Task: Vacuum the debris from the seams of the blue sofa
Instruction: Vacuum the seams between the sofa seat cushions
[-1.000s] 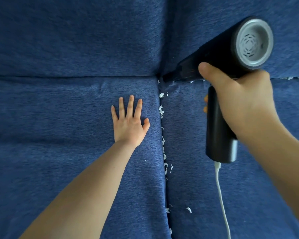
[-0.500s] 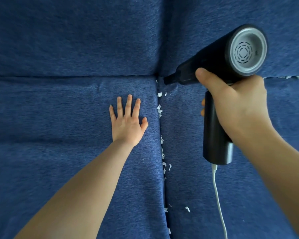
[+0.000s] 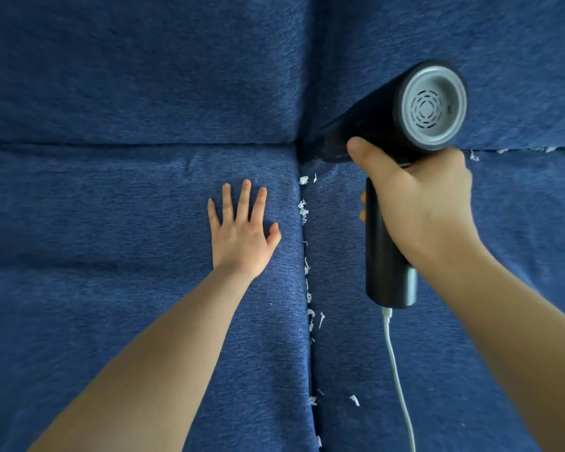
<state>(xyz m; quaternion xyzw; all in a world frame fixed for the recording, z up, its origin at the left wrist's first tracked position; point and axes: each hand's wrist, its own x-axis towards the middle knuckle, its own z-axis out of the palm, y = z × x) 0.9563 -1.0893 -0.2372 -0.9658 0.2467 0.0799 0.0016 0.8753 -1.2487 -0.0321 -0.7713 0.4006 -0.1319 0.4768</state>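
Two bare hands are showing, one at centre frame and one at right of centre. Left hand [image 3: 242, 238] is lying flat, palm down, fingers straight and slightly spread, pressing on the left seat cushion [image 3: 111, 256] just beside the vertical seam [image 3: 308, 288]; it is holding nothing. Right hand [image 3: 421, 203] is gripping the handle of one black handheld vacuum [image 3: 385, 132], fingers wrapped round the handle and thumb lying up along the barrel. Its nozzle is pointing toward the upper centre of the frame, where the vertical seam is meeting the horizontal seam under the back cushions [image 3: 144, 66]; the tip is sitting in shadow, so contact cannot be confirmed. One grey vented end cap [image 3: 433, 109] is facing the camera. One white cable [image 3: 397, 370] is hanging from the handle base toward the lower right edge.

White debris [image 3: 303, 210] is lying in scattered scraps down the vertical seam, too many and too small to count, with a further line of scraps [image 3: 535, 150] along the horizontal seam at far right. No writing is legible on the vacuum.
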